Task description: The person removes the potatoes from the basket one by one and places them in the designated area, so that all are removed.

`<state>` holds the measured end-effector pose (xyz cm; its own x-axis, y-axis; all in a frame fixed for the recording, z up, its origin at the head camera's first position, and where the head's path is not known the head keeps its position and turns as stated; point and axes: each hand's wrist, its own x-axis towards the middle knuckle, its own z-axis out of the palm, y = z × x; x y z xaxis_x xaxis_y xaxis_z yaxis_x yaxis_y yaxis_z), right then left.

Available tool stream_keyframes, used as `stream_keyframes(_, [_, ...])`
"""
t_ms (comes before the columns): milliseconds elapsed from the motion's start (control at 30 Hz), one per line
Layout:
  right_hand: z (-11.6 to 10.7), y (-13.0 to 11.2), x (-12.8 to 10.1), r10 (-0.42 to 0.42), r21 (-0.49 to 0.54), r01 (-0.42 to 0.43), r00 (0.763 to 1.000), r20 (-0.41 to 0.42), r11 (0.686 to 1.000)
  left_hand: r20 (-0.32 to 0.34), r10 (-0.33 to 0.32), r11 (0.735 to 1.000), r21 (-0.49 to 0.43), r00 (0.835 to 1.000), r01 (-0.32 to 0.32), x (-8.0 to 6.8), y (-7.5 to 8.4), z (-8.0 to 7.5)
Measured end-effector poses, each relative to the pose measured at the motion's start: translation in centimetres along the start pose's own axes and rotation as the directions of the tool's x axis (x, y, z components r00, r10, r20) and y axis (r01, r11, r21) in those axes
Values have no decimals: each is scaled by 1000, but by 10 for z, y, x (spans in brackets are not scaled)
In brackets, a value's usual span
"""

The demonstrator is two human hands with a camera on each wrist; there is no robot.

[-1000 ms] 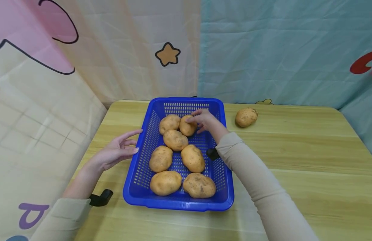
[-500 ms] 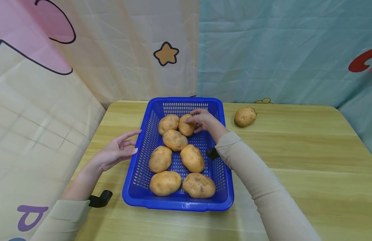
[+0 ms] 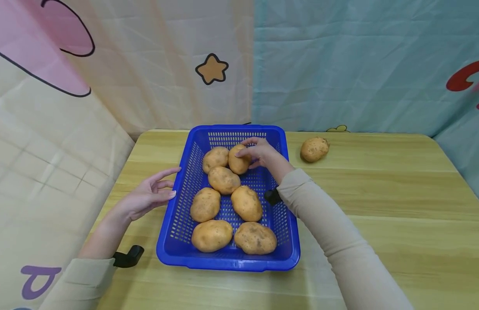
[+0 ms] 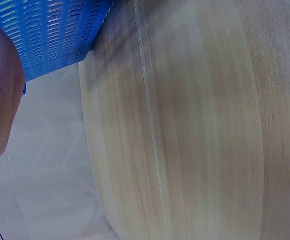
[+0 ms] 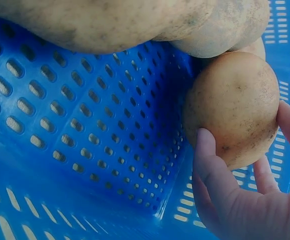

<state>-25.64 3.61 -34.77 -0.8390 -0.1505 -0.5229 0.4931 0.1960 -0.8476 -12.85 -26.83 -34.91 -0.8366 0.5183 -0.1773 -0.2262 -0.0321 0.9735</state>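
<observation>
A blue perforated basket (image 3: 228, 263) stands on the wooden table with several potatoes inside. At its far end, my right hand (image 3: 259, 154) holds a potato (image 3: 238, 160) between thumb and fingers. The right wrist view shows the fingers around that potato (image 5: 235, 107), beside the basket's corner. Just left of it lies another potato (image 3: 216, 159), with a third potato (image 3: 224, 180) slightly nearer. My left hand (image 3: 150, 193) rests its fingertips at the basket's left rim, fingers loosely extended. In the left wrist view, the left hand (image 4: 2, 95) shows partly, against the basket's outer wall (image 4: 50, 35).
A lone potato (image 3: 315, 149) lies on the table (image 3: 379, 189) to the right of the basket, near the back edge. Printed curtains (image 3: 340, 64) hang behind and to the left of the table.
The potato in my right hand has risen slightly and shifted a little toward the far end of the basket. My left hand keeps its place at the rim.
</observation>
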Motion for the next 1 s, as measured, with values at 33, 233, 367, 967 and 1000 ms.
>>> stream_keyframes(33, [0,0,0,-3,0,3,1000,2,1000,-1,0,1000,4,1000,0,0,0,0])
stream_keyframes(233, [-3,-2,1,-40,3,40,999,15,999,-16,-11,1000,22,1000,11,2,3,1])
stream_keyframes(367, [-3,-4,-2,-51,24,51,998,27,998,-23,-20,1000,16,1000,20,1,3,2])
stream_keyframes(967, [2,-13,-14,-125,99,115,987,100,988,-13,-9,1000,-7,1000,9,-1,2,3])
stream_keyframes(1000, [2,-14,-15,-126,106,115,986,106,988,-16,-11,1000,-7,1000,11,0,2,3])
